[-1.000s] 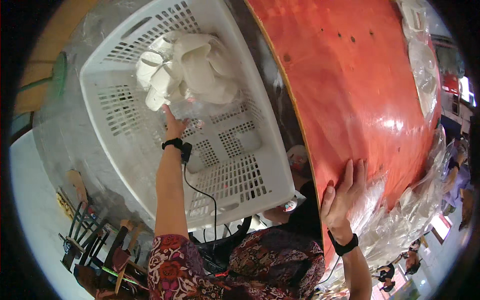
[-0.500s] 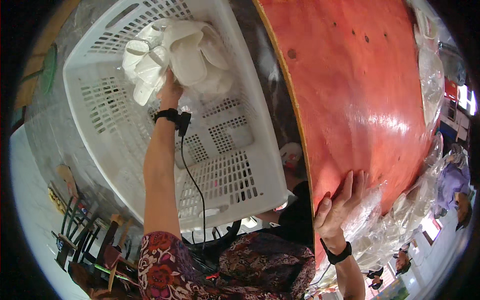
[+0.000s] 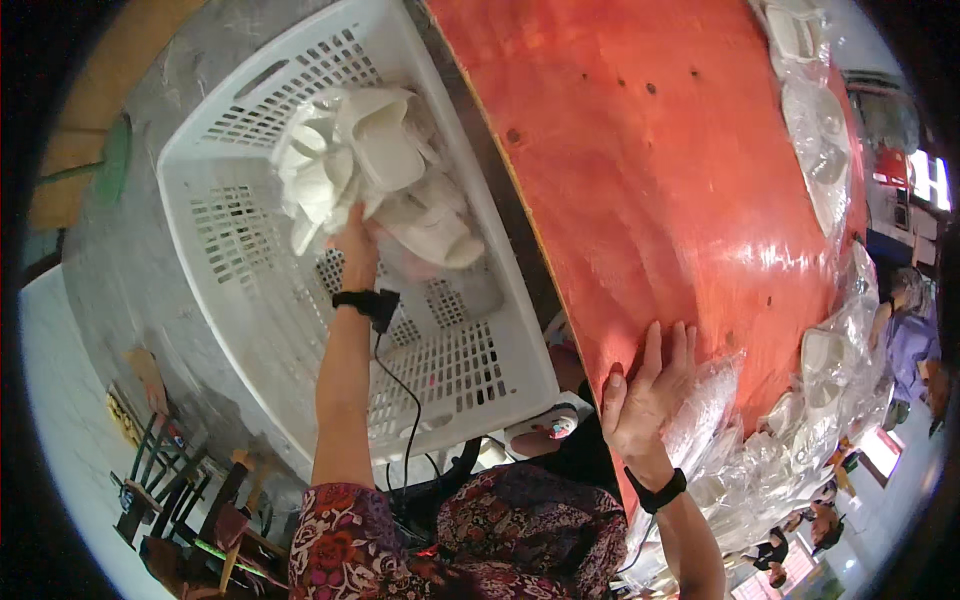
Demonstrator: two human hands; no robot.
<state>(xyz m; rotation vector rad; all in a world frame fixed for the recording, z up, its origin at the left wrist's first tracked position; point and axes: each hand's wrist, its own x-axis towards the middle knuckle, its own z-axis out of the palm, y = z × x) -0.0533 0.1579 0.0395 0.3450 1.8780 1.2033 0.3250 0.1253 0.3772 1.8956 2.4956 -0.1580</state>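
Note:
A large white plastic laundry-style basket with slotted walls stands at my left. Inside it, several white slippers in clear plastic bags are bunched together. My left hand reaches in at the near side of the bunch, its fingers closed round part of it and partly hidden by slippers. Another white slipper hangs just right of this hand, blurred. My right hand lies with fingers stretched out on the near left edge of the orange-red board tabletop, holding nothing.
Clear-bagged white footwear lines the tabletop's right and near edges; crumpled clear plastic lies beside my right hand. A black cable trails from my left wrist. Wooden stools stand at lower left. People are at far right.
My left hand and the bunched slippers have shifted slightly right and nearer in the picture; one slipper now hangs lower. The whole view has turned a little. My right hand stays on the board.

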